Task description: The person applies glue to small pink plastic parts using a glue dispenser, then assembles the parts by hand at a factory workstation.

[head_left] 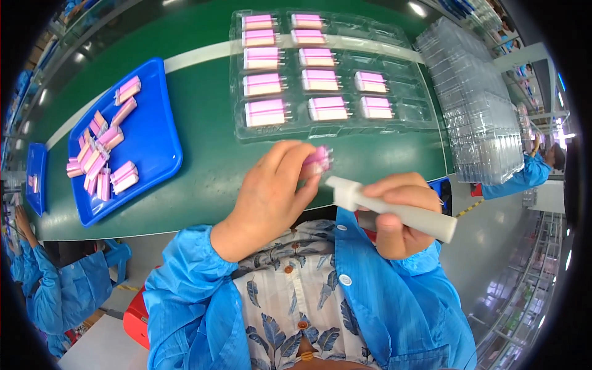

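And here's the left hand pinching a pink block above the green desk, the right hand's fingers wrapped round a pale wand-like tool, its head just beside the block. Steady wrists and the head squared to the metal pins should serve best! Pins point right, long axis roughly left to right, partly finger-hidden.
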